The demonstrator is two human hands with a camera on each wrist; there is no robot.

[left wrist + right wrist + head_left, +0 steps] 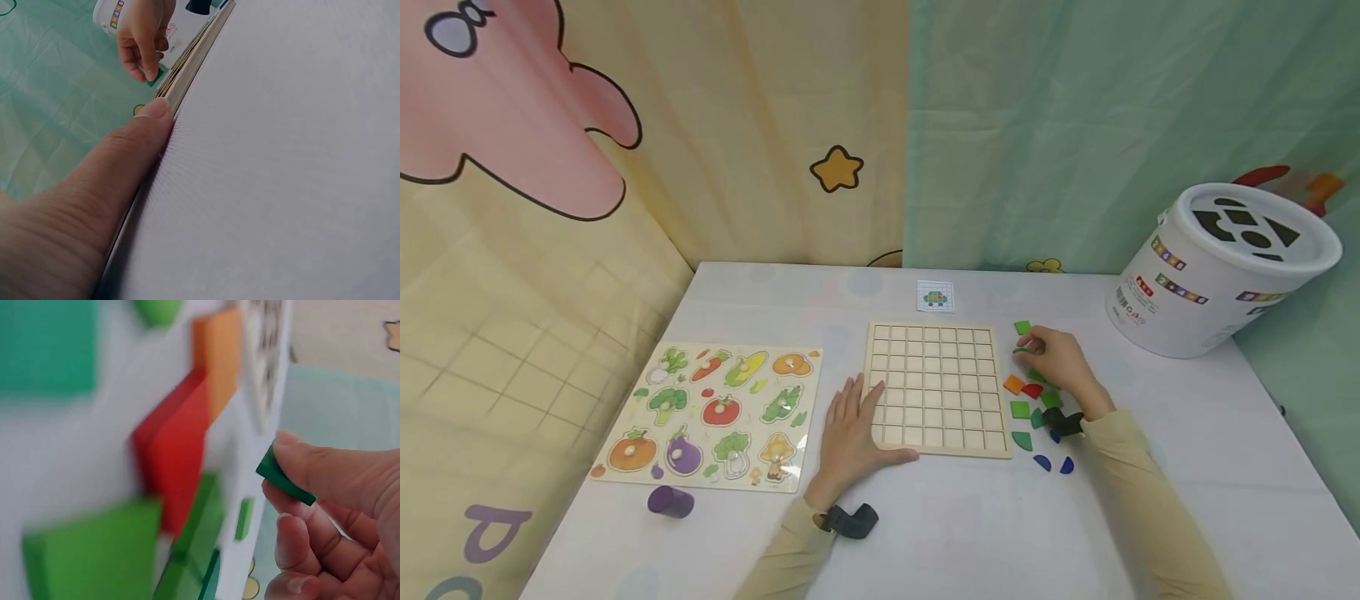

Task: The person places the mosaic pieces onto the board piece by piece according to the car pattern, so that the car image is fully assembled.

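My right hand pinches a dark green block between thumb and forefinger, just off the right side of a wooden grid board. The other fingers curl loosely beneath it in the right wrist view. My left hand rests at the board's lower left corner, fingers spread up the left side and thumb along the near edge. Beside the board lie loose blocks: an orange square, a red piece, light green squares, a green quarter circle and blue half circles.
A small card with a coloured grid picture lies behind the board. On the left is a vegetable puzzle board, with a purple cylinder in front of it. A white bucket with a shape-cut lid stands at the back right.
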